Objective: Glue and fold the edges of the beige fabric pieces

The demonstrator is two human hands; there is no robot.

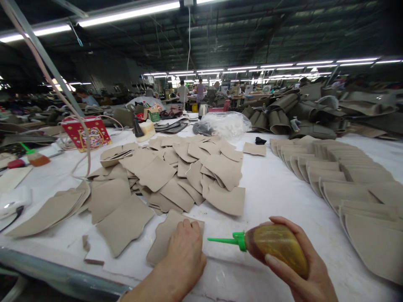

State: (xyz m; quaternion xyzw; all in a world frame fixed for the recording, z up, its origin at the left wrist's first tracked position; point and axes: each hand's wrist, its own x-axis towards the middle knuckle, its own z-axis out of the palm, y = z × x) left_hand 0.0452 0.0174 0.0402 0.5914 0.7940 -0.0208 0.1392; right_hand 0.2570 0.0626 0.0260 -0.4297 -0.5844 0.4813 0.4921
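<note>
In the head view, the left hand point(186, 253) lies on a taupe panel point(163, 235) at the table's near side, its fingers curled close together; whether they pinch the edge, I cannot tell. The right hand point(313, 270) wraps its fingers and thumb around a squeeze bottle point(278, 247) of amber liquid, tilted sideways, its green nozzle point(224, 240) pointing toward the left hand. Beyond lies a loose heap of similar panels point(157, 173); overlapping rows of panels point(349, 193) stand at right on the white-covered table point(261, 184).

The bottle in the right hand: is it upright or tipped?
Tipped: the bottle lies sideways in the right hand, its green nozzle pointing toward the left hand.
</note>
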